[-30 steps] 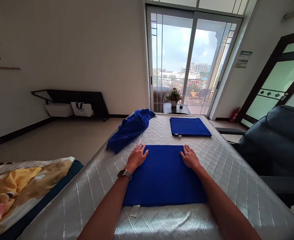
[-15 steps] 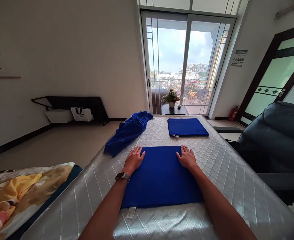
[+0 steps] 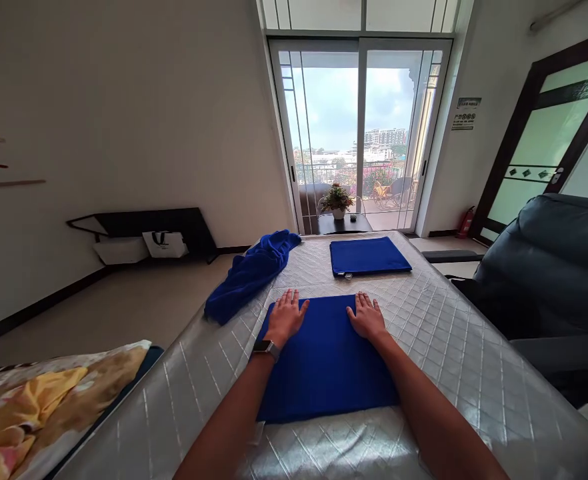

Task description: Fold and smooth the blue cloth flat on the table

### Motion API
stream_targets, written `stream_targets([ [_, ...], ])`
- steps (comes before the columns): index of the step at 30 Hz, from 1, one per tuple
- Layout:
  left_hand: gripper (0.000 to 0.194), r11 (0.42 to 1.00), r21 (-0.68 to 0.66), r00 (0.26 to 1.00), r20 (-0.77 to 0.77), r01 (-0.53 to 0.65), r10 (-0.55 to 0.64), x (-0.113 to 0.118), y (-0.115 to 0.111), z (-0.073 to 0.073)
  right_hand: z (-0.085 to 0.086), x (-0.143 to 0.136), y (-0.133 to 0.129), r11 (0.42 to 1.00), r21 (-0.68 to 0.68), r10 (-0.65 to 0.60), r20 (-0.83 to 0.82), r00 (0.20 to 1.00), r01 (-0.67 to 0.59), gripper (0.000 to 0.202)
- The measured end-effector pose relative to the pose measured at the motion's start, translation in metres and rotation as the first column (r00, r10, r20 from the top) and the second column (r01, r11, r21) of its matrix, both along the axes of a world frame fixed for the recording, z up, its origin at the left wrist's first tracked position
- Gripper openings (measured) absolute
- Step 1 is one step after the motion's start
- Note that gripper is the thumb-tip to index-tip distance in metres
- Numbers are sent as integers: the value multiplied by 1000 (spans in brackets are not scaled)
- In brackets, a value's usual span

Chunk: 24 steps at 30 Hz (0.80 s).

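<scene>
A folded blue cloth (image 3: 329, 367) lies flat on the silver quilted mattress (image 3: 199, 393) in front of me. My left hand (image 3: 287, 316) rests flat on its far left part, fingers stretched out, a watch on the wrist. At the far right corner of the cloth, my right hand (image 3: 367, 316) lies with its fingers extended. Beyond them is a second folded blue cloth (image 3: 370, 256) with a small tag at its near edge. A crumpled blue cloth (image 3: 254, 273) sits at the mattress's far left edge.
A dark armchair (image 3: 564, 267) stands to the right of the mattress. Patterned bedding with a yellow cloth (image 3: 49, 393) is at the lower left. Past the far edge, a small black table (image 3: 344, 225) holds a potted plant (image 3: 337, 201).
My left hand has moved inward from the cloth's left edge onto its surface. My right hand stays near the far right corner. The camera view has shifted slightly.
</scene>
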State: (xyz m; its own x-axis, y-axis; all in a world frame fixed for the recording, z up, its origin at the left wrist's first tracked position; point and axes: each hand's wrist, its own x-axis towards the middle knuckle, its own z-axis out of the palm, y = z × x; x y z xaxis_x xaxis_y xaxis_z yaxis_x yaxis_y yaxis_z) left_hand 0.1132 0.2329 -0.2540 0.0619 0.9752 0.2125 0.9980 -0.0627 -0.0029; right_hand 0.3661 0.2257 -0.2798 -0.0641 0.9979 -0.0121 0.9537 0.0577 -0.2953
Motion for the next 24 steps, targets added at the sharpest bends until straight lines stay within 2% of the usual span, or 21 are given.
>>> stream_targets([
  [4,66,952,13,946,107,306,-306,84,-5,-7,0,1,-2,1000,15,8,13,1000,-9,71],
  [6,61,927,8,916,153,374,-371,116,-5,-14,0,4,-3,999,15,42,36,998,-42,67],
  [8,59,924,-19,910,183,382,-372,133,-4,-20,-1,5,-3,997,14,71,59,996,-72,65],
  [10,60,928,-49,915,196,368,-353,136,-2,-24,-2,6,-3,997,18,71,67,995,-72,64],
  [13,63,931,-72,921,195,357,-338,121,0,-28,-1,3,-2,999,34,38,37,999,-40,64],
  [16,67,941,-103,936,180,323,-301,92,0,-27,1,1,-2,999,44,10,0,1000,-10,67],
  [24,68,984,-126,983,150,129,-109,-24,-7,-30,3,2,-3,1000,8,-4,-9,1000,5,70],
])
